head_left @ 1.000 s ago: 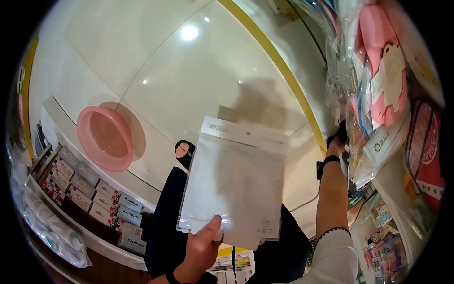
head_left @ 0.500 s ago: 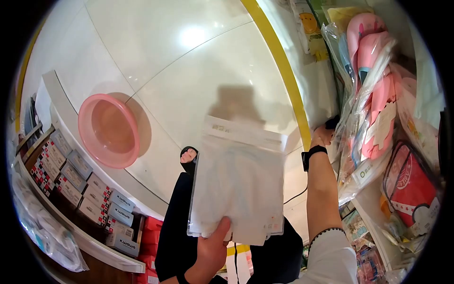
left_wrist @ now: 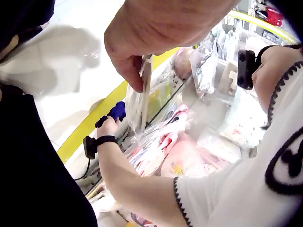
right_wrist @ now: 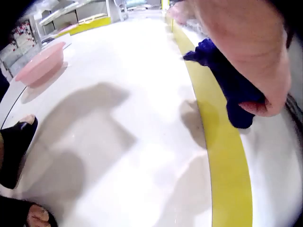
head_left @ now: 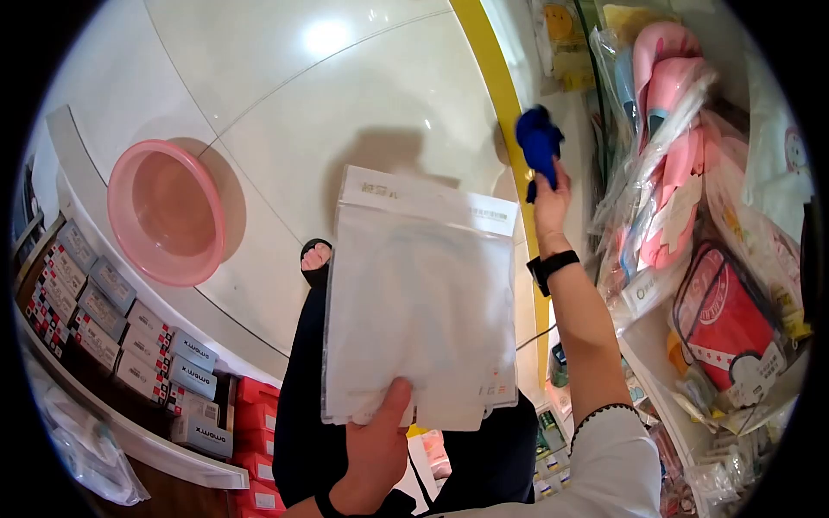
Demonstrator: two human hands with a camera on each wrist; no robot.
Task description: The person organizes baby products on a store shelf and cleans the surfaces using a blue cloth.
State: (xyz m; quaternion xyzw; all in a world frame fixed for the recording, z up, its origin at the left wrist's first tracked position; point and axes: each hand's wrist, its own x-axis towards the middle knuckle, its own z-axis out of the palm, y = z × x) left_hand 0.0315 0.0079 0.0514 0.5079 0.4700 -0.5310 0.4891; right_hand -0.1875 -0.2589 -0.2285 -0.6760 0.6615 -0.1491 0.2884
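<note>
My left hand [head_left: 377, 453] grips the near edge of a flat white package [head_left: 419, 302] in a clear plastic sleeve, thumb on top, over my lap. Loose lower edges suggest more than one layer. Edge-on in the left wrist view, the package [left_wrist: 137, 109] hangs between thumb and fingers. Out to the right, my right hand [head_left: 553, 205] holds a crumpled dark blue cloth [head_left: 538, 142] above the yellow floor stripe. In the right wrist view the cloth [right_wrist: 227, 75] bunches under the thumb and droops below it.
A pink basin [head_left: 164, 216] stands on the pale tiled floor to the left. Beside it, a low shelf [head_left: 186, 453] holds several small boxes. Plastic-bagged pink goods [head_left: 678, 164] and a red bag [head_left: 725, 319] crowd the right side. A cable [head_left: 535, 338] runs near the right forearm.
My right hand has come away from the bagged goods at the right and now holds the blue cloth over the yellow stripe. The left hand keeps its grip on the white package.
</note>
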